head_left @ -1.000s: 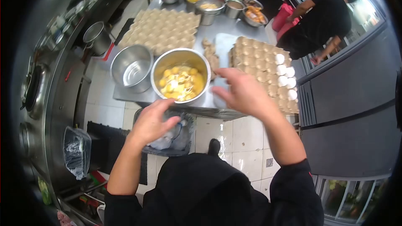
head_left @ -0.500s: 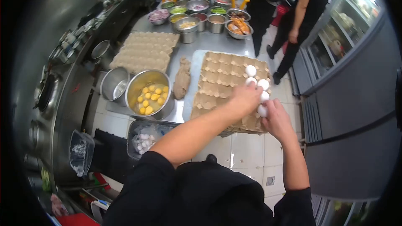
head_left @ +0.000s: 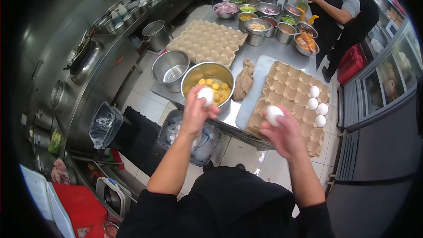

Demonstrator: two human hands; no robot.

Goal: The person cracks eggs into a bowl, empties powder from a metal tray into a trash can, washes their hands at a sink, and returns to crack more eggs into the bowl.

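Note:
My left hand [head_left: 197,113] is closed on a white egg [head_left: 205,96], held near the front rim of a steel pot [head_left: 185,78]. Several yellow yolks [head_left: 216,86] lie in clear liquid inside that pot. My right hand [head_left: 285,134] grips another white egg [head_left: 274,115] above the near left part of a cardboard egg tray [head_left: 282,86]. Several white eggs [head_left: 321,109] sit in the right side of the tray, and its other visible cups hold none. Below the table edge, eggshells [head_left: 174,134] lie in a plastic-lined bin [head_left: 211,143].
An empty steel pot [head_left: 171,71] and a second egg tray [head_left: 207,39] stand to the left. A brown cloth [head_left: 244,81] lies beside the pot of yolks. Bowls of chopped food [head_left: 257,26] fill the back. Co-workers [head_left: 337,13] stand at the far right, near a fridge [head_left: 379,88].
Both hands have lifted eggs from the tray. My left hand moved left to the pot of yolks, and my right hand moved slightly left. The view has turned left.

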